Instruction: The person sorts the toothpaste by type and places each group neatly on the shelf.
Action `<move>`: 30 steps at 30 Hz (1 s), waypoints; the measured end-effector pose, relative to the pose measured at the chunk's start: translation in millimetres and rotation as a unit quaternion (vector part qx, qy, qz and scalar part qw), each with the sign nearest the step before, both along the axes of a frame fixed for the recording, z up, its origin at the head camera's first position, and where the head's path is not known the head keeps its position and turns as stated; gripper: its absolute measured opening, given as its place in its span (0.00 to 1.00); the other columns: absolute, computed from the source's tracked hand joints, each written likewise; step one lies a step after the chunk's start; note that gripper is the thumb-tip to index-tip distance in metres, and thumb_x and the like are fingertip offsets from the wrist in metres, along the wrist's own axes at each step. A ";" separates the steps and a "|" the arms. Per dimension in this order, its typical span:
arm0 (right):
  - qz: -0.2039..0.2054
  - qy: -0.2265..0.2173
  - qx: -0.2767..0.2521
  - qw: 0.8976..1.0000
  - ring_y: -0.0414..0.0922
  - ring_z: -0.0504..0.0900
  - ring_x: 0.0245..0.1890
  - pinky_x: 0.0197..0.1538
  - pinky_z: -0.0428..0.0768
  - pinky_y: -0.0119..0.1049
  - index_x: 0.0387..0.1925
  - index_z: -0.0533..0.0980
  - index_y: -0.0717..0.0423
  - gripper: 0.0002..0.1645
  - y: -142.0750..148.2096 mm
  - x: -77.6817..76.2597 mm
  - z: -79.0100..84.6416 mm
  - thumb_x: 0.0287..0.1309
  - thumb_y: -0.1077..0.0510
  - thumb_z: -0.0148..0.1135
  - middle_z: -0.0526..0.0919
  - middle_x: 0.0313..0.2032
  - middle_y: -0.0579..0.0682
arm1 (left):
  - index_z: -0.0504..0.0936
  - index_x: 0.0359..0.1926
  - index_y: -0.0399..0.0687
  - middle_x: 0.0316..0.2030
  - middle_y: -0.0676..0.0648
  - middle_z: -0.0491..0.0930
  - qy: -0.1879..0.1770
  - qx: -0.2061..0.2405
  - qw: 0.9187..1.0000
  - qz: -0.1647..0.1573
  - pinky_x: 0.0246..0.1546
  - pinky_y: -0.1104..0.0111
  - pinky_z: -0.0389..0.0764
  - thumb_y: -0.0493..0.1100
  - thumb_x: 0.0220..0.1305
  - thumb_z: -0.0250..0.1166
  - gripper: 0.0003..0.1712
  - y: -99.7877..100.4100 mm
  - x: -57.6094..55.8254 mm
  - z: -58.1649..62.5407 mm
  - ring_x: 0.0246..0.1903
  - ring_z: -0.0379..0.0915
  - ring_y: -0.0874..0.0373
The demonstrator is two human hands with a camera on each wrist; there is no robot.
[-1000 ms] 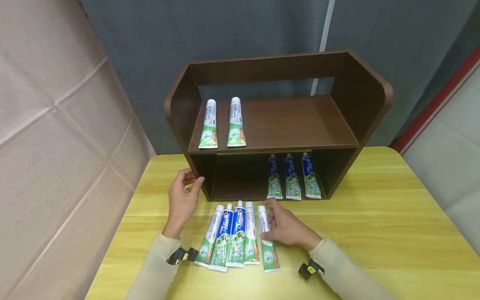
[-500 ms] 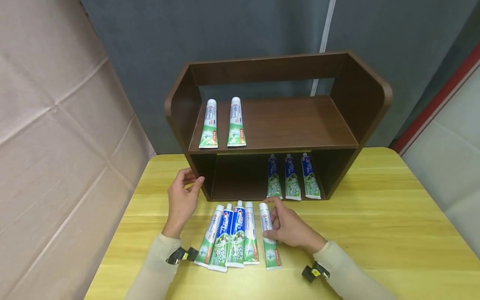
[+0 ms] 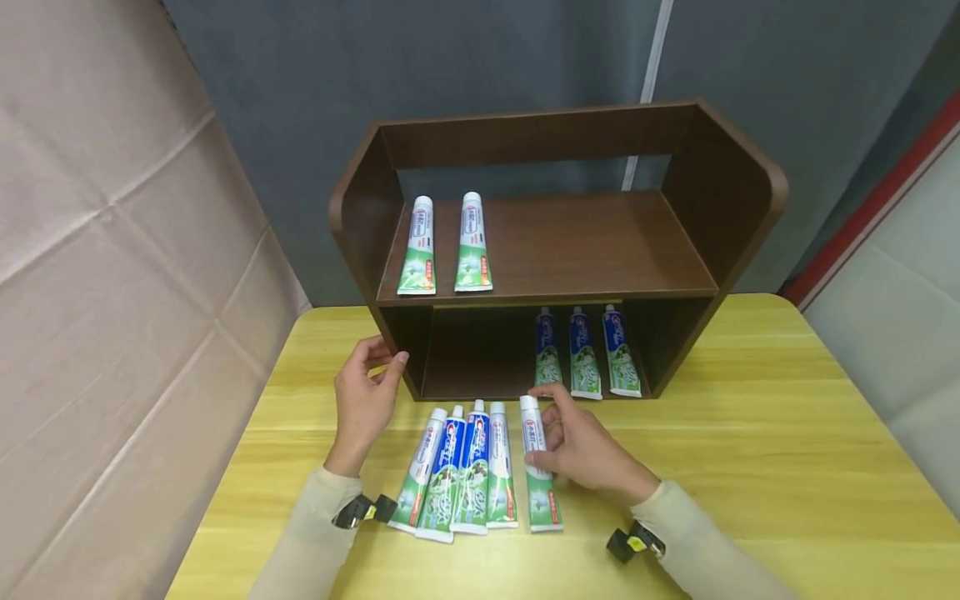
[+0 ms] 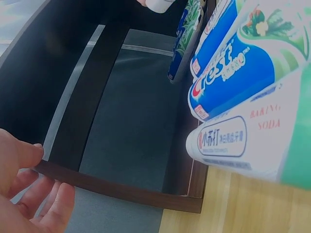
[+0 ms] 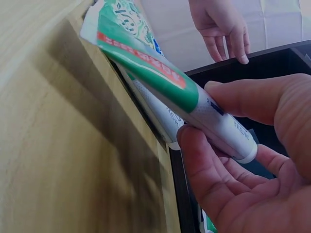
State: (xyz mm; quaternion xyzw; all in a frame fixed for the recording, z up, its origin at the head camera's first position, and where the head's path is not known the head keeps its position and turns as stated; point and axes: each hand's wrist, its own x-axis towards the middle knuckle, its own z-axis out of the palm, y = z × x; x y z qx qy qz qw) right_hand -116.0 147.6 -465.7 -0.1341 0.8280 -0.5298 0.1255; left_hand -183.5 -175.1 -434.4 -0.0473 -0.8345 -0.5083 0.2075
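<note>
My right hand [image 3: 588, 446] pinches a white and green toothpaste tube [image 3: 542, 492] between thumb and fingers, cap pointing toward the shelf. In the right wrist view this tube [image 5: 180, 92] is raised off the table, its shadow falling on the wood. My left hand [image 3: 367, 392] holds the front edge of the left side panel of a dark brown two-tier shelf [image 3: 592, 242], thumb on one side and fingers on the other. Left of the held tube, several toothpaste tubes [image 3: 474, 475], some blue and green, some white and green, lie side by side with caps toward the shelf.
Two white and green tubes [image 3: 472, 246] lie at the left of the upper tier. Three blue and green tubes [image 3: 585, 354] occupy the right of the lower tier. The shelf stands on a yellow wood-grain table [image 3: 787, 433], with a grey panel [image 3: 510, 58] behind it.
My right hand has drawn the white and green tube slightly toward the shelf, and the tube has turned a little straighter. The left hand has stayed on the shelf's side.
</note>
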 end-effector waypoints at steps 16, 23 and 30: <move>-0.022 -0.006 -0.044 0.999 0.46 0.77 0.31 0.33 0.83 0.32 0.76 0.59 0.54 0.56 5.1 -3.0 17.5 0.51 0.68 0.80 0.78 0.45 0.59 | 0.85 0.52 0.40 0.44 0.41 0.88 0.048 0.030 0.998 0.035 0.39 0.83 0.83 0.44 0.68 0.75 0.17 4.9 1.8 -2.8 0.45 0.87 0.47; -0.029 0.007 -0.057 0.998 0.48 0.79 0.30 0.34 0.84 0.34 0.74 0.60 0.52 0.54 5.4 -2.5 25.2 0.50 0.67 0.81 0.79 0.44 0.60 | 0.85 0.50 0.39 0.44 0.42 0.88 0.056 0.046 0.996 0.046 0.42 0.77 0.87 0.41 0.67 0.75 0.14 9.9 2.1 -3.9 0.44 0.87 0.51; -0.020 0.019 -0.054 0.998 0.47 0.79 0.31 0.34 0.85 0.34 0.75 0.60 0.52 0.54 6.3 -1.0 34.2 0.51 0.64 0.81 0.77 0.45 0.60 | 0.84 0.51 0.41 0.44 0.44 0.88 0.057 0.029 0.997 0.048 0.43 0.62 0.91 0.42 0.68 0.74 0.14 10.3 2.6 -5.5 0.45 0.87 0.53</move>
